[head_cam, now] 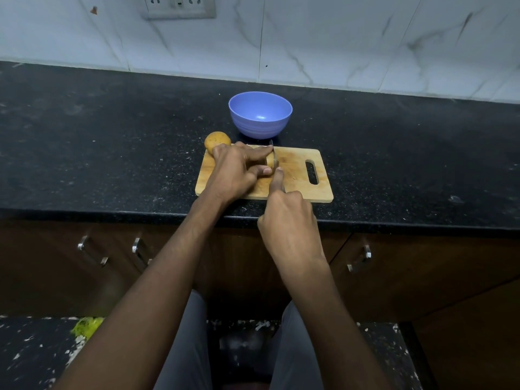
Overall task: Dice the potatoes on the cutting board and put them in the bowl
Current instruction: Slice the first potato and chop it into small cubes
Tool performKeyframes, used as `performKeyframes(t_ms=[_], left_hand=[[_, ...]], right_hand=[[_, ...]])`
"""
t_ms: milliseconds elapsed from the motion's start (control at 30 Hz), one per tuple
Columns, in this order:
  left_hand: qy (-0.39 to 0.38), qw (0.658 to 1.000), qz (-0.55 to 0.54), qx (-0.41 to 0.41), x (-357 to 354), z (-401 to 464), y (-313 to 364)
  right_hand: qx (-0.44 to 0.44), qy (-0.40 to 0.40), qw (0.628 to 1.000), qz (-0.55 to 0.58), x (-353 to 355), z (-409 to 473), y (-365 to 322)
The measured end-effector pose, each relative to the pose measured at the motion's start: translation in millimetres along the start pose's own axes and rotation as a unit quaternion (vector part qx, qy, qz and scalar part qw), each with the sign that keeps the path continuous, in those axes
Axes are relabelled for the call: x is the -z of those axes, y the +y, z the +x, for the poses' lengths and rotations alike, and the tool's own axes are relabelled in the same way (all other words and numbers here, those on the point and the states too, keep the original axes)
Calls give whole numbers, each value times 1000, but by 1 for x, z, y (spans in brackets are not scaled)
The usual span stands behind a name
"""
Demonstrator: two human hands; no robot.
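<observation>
On the cutting board [298, 175], the left hand [236, 170] grips the potato [270, 161] lengthwise while the right hand [287, 218], nearer the board's handle end, holds the knife [271, 144] crosswise over its exposed end.

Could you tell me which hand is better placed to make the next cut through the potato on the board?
The right hand: it holds the knife, blade at the potato, while the left hand grips that potato.

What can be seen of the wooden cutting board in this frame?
The wooden cutting board is a light-coloured rectangle with rounded corners and a slot handle at its right end. It lies flat on the black countertop, near the front edge, just in front of the blue bowl. The left hand holds a potato on it.
</observation>
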State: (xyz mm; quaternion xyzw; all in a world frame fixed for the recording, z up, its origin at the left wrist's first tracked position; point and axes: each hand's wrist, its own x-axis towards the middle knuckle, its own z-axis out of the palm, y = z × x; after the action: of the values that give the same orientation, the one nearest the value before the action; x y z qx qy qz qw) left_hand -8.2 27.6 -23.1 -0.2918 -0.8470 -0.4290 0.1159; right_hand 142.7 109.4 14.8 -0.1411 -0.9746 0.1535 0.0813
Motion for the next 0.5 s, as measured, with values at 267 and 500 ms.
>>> performKeyframes(t_ms=[267,500], left_hand=[[-5,1000,-15,-6,1,-1,-2],[3,999,-35,10,1,-1,-1]], right_hand=[[-3,-3,1000,11,-1,6,-2],[2,-30,999,15,-3,1,-1]])
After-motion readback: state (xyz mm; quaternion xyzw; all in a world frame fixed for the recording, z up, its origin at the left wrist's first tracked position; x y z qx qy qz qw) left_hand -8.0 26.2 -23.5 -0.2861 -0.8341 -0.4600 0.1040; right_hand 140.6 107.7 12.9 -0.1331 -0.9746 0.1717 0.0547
